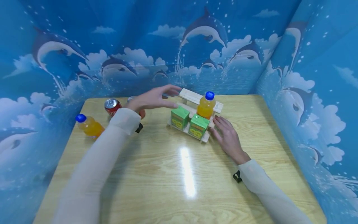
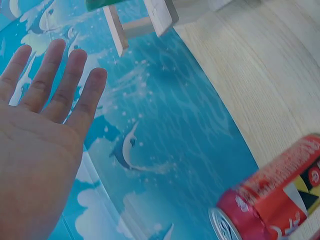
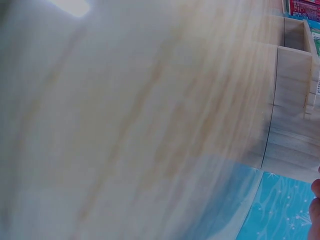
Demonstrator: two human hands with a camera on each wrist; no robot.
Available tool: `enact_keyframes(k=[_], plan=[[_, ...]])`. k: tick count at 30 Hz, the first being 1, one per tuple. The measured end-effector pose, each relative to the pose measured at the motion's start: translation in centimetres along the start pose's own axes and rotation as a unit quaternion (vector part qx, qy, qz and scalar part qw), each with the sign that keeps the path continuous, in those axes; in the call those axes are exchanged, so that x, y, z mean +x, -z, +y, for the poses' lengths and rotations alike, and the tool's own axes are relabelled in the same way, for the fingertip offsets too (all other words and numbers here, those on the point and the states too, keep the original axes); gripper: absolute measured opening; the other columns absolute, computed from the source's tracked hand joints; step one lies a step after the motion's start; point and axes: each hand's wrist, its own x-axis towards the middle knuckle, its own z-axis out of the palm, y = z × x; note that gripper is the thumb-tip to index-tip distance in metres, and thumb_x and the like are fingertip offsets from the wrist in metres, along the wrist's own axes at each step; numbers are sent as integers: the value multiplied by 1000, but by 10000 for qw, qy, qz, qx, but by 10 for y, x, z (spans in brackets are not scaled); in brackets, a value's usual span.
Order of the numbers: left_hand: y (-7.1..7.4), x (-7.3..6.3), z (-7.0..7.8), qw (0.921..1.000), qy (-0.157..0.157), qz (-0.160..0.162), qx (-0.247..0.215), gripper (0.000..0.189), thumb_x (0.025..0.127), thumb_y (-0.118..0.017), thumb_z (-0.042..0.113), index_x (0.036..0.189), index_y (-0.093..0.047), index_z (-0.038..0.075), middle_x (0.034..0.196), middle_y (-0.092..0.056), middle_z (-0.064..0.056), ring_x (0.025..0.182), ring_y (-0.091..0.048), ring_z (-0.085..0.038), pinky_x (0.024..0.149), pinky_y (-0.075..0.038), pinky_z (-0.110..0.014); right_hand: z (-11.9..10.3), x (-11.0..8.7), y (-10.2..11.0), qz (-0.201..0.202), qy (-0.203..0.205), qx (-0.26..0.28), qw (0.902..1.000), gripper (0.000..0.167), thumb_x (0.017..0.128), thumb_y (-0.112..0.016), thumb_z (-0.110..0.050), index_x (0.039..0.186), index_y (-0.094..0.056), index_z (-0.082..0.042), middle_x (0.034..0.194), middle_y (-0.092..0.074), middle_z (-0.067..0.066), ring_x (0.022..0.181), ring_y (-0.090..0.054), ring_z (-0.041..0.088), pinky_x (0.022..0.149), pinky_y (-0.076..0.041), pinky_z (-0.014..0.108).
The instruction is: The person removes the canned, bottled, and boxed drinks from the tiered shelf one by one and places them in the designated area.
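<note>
A stepped wooden rack [image 1: 193, 96] stands toward the back of the table. Two green drink cartons [image 1: 180, 117] sit side by side on its lowest step, and an orange drink bottle [image 1: 206, 107] with a blue cap stands on a step behind them. My left hand [image 1: 156, 98] hovers off the rack's left end, fingers stretched out and palm bare in the left wrist view. At the opposite end, my right hand [image 1: 227, 137] lies with extended fingers against the rack's side. Only its fingertips [image 3: 315, 205] show in the right wrist view.
Left of the rack stands a red soda can [image 1: 112, 107], with another can partly hidden behind my left wrist. A second orange drink bottle [image 1: 89, 126] is near the table's left edge, partly covered by my sleeve. A blue dolphin-print curtain [image 1: 153, 71] surrounds the wooden table [image 1: 151, 177].
</note>
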Motion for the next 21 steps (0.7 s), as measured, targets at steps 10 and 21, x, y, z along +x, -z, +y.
enact_keyframes(k=[10, 21], plan=[[-17, 21, 12, 9996, -140, -205, -105, 81, 101, -77, 43, 169, -36, 31, 171, -45, -4, 158, -43, -31, 131, -34, -58, 0, 1, -1, 20, 40, -5, 10000, 50, 102, -76, -15, 147, -63, 2, 154, -62, 21, 146, -57, 44, 124, -45, 59], [-32, 36, 23, 9981, -272, -516, -179, 84, 100, -78, 46, 170, -32, 36, 173, -42, -5, 156, -44, -29, 129, -38, -58, -2, 1, 1, -27, -35, -6, 10000, 50, 103, -76, -17, 148, -63, 2, 155, -62, 21, 147, -56, 43, 124, -44, 59]])
